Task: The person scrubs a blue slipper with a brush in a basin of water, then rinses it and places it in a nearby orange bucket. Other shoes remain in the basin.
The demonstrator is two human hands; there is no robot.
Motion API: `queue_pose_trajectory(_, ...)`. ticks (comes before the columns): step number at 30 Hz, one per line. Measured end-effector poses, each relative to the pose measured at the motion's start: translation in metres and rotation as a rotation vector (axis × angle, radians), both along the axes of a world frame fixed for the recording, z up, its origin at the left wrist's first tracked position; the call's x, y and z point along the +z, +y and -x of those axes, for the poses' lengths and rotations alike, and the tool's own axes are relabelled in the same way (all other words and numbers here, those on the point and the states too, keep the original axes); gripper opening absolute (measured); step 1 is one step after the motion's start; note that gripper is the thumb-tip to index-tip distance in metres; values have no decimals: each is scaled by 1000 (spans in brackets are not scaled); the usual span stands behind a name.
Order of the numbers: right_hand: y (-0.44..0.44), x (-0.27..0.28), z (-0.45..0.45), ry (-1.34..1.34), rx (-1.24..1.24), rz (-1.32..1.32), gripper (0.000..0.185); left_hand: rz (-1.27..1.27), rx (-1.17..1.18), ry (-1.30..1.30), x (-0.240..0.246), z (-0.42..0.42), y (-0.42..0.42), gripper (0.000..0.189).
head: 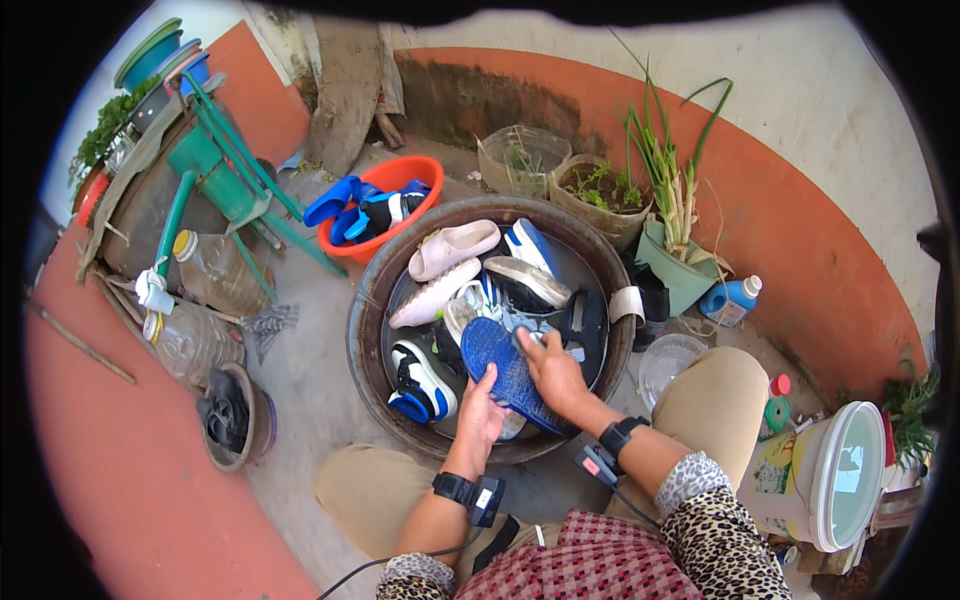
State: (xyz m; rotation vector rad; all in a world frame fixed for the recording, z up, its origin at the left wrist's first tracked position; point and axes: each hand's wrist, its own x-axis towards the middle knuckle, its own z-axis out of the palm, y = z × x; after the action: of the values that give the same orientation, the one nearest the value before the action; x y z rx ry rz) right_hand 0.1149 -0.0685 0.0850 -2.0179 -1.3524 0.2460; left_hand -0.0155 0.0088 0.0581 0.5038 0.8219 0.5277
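My left hand (482, 411) grips a blue slipper (491, 346) by its near edge, thumb on the speckled face that looks up at me. My right hand (556, 373) presses with bent fingers on the slipper's right side. A small pale thing shows at those fingertips; what it is stays unclear. Both hands are over a round metal tub (361, 352) of dark water. In it lie pale pink slides (455, 249), a black, white and blue high-top sneaker (421, 382), a sneaker with its worn sole up (527, 283), a blue-and-white shoe (534, 246) and a black sandal (583, 324).
Beyond the tub an orange basin (405, 176) holds blue footwear. Potted plants (600, 195) and a spring onion pot (671, 262) line the wall. A blue bottle (731, 300) and a water bucket (814, 476) stand right; a bowl of black shoes (238, 420) sits left, near plastic jugs (225, 274).
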Motion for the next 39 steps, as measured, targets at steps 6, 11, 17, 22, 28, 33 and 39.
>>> queue_pose_trajectory(6, 11, -4, -1, -31, 140, -17, 48, 14, -60, -18, -1, 1, -4, 50)
queue_pose_trajectory(11, 19, 5, -8, -6, 71, -14, 46, -15, -73, 13, 0, -3, -9, 51)
queue_pose_trajectory(17, 10, 27, -30, 223, -58, -112, 48, -230, 143, 150, 10, 10, 26, 44)
queue_pose_trajectory(22, 2, 29, -56, 266, -119, -186, 50, -645, 16, 474, -10, 10, 52, 56)
queue_pose_trajectory(28, -8, -19, -42, 334, -90, 17, 55, -925, -251, 861, -50, -26, 63, 80)
queue_pose_trajectory(33, -12, -35, -45, 297, -87, 24, 66, -1117, -254, 966, -72, -23, 43, 74)
queue_pose_trajectory(39, 3, -46, -43, 143, 62, 64, 62, -684, -416, 909, -105, 3, 35, 46)
